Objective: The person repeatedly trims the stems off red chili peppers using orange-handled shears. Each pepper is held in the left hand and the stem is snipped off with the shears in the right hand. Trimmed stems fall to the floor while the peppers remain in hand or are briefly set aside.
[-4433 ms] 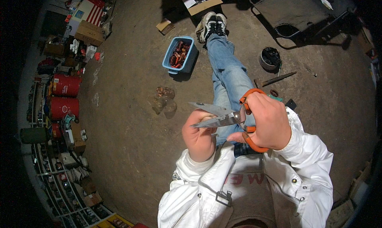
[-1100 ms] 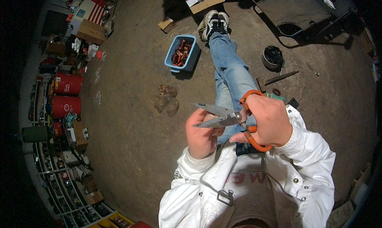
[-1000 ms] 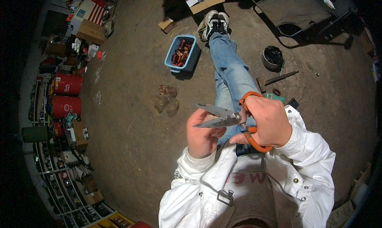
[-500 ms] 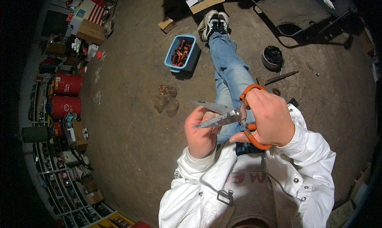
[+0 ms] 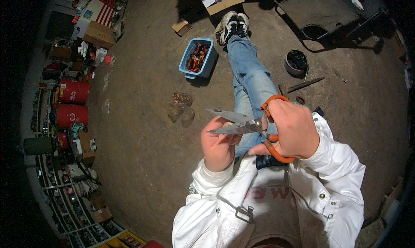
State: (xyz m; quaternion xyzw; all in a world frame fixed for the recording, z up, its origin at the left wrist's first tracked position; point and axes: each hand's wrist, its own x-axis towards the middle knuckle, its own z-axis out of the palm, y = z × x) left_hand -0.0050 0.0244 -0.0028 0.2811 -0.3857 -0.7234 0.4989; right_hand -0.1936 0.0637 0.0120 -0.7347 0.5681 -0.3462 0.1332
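Orange-handled scissors (image 5: 242, 128) are gripped in my right hand (image 5: 298, 129), its fingers in and around the handle loops. Their worn metal blades stand apart and point left. My left hand (image 5: 215, 150) is curled with fingers bent in behind the blades, which partly cover it. Whatever the left fingers pinch, if anything, is hidden or too small to make out. Both hands are above my lap, over my outstretched jeans-clad legs.
Ahead sit a blue bin (image 5: 188, 73) of reddish and dark pieces and, to its left, clear bags (image 5: 180, 106). Right of my legs are a dark bucket (image 5: 296, 66) and a hammer (image 5: 304, 84). A chair (image 5: 320, 14) stands far right; red drums (image 5: 73, 115) line the left.
The scissors have shifted slightly left, and the lower blade's tip has risen a little, narrowing the gap between the blades. My left hand has hardly moved.
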